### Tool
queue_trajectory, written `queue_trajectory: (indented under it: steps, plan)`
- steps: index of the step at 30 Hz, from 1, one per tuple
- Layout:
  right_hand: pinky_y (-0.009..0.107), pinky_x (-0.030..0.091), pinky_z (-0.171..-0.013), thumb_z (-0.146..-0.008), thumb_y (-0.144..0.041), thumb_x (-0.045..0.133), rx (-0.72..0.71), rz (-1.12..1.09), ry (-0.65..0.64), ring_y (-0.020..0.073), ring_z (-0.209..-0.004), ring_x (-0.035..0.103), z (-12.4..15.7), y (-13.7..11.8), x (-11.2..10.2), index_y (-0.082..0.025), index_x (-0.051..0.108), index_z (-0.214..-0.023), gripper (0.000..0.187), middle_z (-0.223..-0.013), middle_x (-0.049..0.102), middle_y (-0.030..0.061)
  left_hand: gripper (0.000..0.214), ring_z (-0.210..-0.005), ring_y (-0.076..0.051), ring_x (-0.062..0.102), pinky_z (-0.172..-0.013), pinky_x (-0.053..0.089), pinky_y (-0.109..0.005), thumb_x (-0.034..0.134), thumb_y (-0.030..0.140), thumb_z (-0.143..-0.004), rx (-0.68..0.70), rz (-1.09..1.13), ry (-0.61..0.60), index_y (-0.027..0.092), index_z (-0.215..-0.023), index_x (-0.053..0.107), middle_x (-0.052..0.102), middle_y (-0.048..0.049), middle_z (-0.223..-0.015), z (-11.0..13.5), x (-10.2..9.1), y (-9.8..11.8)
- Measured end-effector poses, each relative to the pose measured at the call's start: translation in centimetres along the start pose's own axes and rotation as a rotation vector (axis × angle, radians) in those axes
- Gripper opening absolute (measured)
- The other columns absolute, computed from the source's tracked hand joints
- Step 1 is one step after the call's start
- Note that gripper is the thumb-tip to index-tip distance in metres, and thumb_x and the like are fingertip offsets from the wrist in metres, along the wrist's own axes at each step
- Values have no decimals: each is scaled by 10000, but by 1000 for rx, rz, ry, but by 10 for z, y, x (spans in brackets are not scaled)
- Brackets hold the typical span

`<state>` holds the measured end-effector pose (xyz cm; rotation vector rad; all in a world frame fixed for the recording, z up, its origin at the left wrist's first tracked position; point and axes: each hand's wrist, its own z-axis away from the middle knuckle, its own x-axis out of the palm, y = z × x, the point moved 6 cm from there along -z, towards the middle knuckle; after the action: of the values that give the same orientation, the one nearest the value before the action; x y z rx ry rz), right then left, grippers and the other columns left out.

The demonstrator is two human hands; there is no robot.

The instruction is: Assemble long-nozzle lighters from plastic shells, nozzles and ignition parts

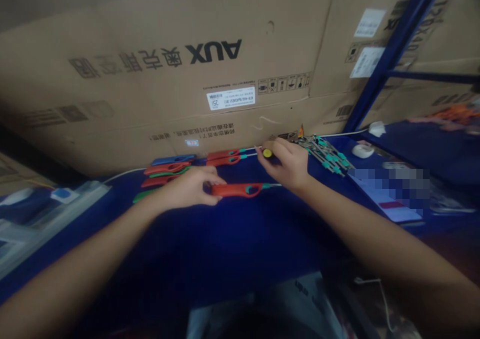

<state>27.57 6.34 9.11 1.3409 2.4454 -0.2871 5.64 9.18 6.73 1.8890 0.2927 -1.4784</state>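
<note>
Left hand, head view: centre-left of the frame; thumb and fingers pinch the butt end of a red lighter.
Red lighter: centre of the frame, horizontal, metal rod pointing right, its tip near the right wrist; whether it touches the table cannot be told.
Right hand: right of centre; fingers curled round a yellow-ended object, mostly hidden in the grasp.
Paired red lighters: just above the centre lighter, side by side, rods toward the right hand, which hides the tips.
Coloured handles: blue, red and green, left of centre, partly covered by the left hand.
Teal-collared rods: right of the right hand, which overlaps their near ends.
Right margin: a white rounded object and a partly pixelated flat panel.
Cardboard carton: upper frame, standing as a wall behind the blue table.
Blue post: upper right, slanting across the cartons.
</note>
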Motion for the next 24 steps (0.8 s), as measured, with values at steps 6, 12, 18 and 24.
queue_trajectory:
  steps: [6,12,18,24]
  plan:
    - [276,378,-654,-1016,-383,426,12,105,-230,153,-713,600,1,-1,11,-198,710,-915,353,-817,705,45,311,-825,-171,596,-793,489,-313,709,359,-811,20,-77,164,262,-1101,769,634,-7,-901,-11,-45,-30]
    - [286,358,-652,-985,-315,426,38,132,-752,198,-858,654,16,-11,40,-207,677,-1103,297,-1037,722,81,307,-815,-156,577,-749,513,-295,671,387,-867,-8,-37,329,219,-1108,757,627,-33,-945,-24,-59,-57]
    - [268,420,-674,-935,-266,518,-27,103,-950,209,-905,669,32,-20,55,-190,695,-1062,231,-1057,702,101,300,-910,-198,620,-826,533,-362,638,371,-894,-27,-58,398,184,-1104,742,657,-74,-1001,-40,-45,-81]
    - [298,495,-730,-928,-286,527,32,164,-1044,261,-983,667,40,-14,60,-148,703,-1065,262,-1113,658,158,257,-1037,-241,652,-982,507,-433,619,299,-894,-70,-95,397,163,-1079,735,710,-113,-1105,-47,-22,-106]
